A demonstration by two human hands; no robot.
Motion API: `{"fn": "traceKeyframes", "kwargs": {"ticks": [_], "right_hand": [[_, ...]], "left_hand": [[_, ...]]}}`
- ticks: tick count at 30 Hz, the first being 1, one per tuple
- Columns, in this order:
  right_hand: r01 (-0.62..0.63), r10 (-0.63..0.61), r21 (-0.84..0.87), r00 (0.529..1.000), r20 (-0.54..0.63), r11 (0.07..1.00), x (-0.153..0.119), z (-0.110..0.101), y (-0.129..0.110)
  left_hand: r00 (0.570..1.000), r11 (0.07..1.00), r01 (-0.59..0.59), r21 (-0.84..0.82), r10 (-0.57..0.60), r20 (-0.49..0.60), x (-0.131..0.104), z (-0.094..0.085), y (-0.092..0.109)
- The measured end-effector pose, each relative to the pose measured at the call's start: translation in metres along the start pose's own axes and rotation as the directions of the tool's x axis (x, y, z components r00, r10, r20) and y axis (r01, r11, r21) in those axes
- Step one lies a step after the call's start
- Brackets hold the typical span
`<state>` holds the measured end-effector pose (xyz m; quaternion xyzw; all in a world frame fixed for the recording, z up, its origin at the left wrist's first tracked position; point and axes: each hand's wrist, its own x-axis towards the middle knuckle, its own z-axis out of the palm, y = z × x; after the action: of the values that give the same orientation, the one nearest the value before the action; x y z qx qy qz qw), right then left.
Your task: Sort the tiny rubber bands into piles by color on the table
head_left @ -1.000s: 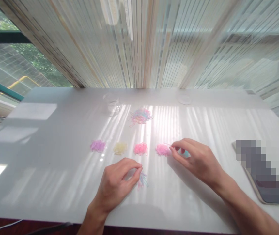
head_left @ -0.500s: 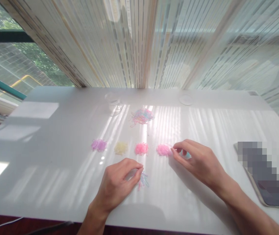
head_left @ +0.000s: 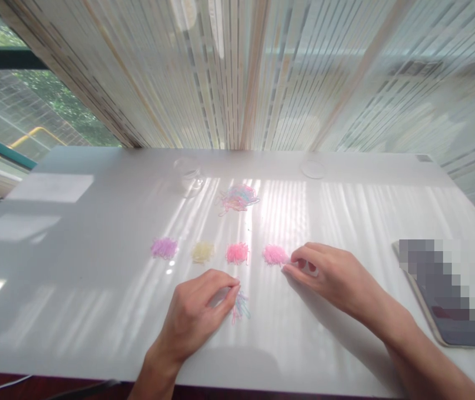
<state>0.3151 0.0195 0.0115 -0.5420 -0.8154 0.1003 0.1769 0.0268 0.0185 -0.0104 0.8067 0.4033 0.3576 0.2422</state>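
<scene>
My left hand is closed in a pinch. A small fan of pink, blue and purple rubber bands spreads from just under its fingertips. My right hand is beside the right edge of the light pink pile of bands, thumb and forefinger slightly apart, and no band shows clearly between them. To the left, in a row, lie a coral pink pile, a pale yellow pile and a purple pile. Farther back lies a mixed-colour heap of bands.
A clear round container stands at the back of the white table, with a clear round lid to its right. A phone, partly blurred out, lies at the right. Striped curtains hang behind the table.
My right hand's fingertips have come slightly down and parted a little beside the light pink pile. My left hand keeps its pinch. The whole view has shifted slightly.
</scene>
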Motion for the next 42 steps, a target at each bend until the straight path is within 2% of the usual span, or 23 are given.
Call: {"fn": "traceKeyframes", "kwargs": {"ticks": [3, 11, 16, 21, 27, 36, 42], "right_hand": [[-0.002, 0.002, -0.003, 1.000, -0.019, 1.000, 0.000, -0.003, 0.002], [0.090, -0.091, -0.007, 0.987, -0.132, 0.996, -0.001, -0.001, 0.001], [0.184, -0.175, 0.034, 0.967, -0.187, 0.982, 0.001, 0.004, -0.008], [0.295, -0.283, 0.129, 0.954, -0.104, 0.947, 0.000, 0.015, -0.023], [0.314, -0.327, 0.228, 0.945, 0.021, 0.922, -0.001, 0.021, -0.033], [0.295, -0.312, 0.235, 0.950, 0.035, 0.926, -0.002, 0.022, -0.030], [0.320, -0.330, 0.240, 0.944, 0.000, 0.917, -0.001, 0.022, -0.031]], "left_hand": [[1.000, 1.000, -0.007, -0.006, 0.007, 0.005, 0.000, 0.000, 0.000], [1.000, 1.000, 0.012, 0.004, -0.012, 0.009, 0.000, 0.001, 0.000], [0.989, 0.990, 0.088, 0.111, -0.101, 0.112, -0.002, -0.010, 0.000], [0.978, 0.983, 0.065, 0.173, -0.097, 0.184, -0.006, -0.023, -0.001], [0.982, 0.973, 0.052, 0.226, -0.090, 0.163, -0.007, -0.018, 0.000], [0.977, 0.968, 0.080, 0.236, -0.122, 0.172, -0.005, -0.013, 0.000], [0.973, 0.976, 0.098, 0.195, -0.135, 0.189, -0.008, -0.016, 0.000]]}}
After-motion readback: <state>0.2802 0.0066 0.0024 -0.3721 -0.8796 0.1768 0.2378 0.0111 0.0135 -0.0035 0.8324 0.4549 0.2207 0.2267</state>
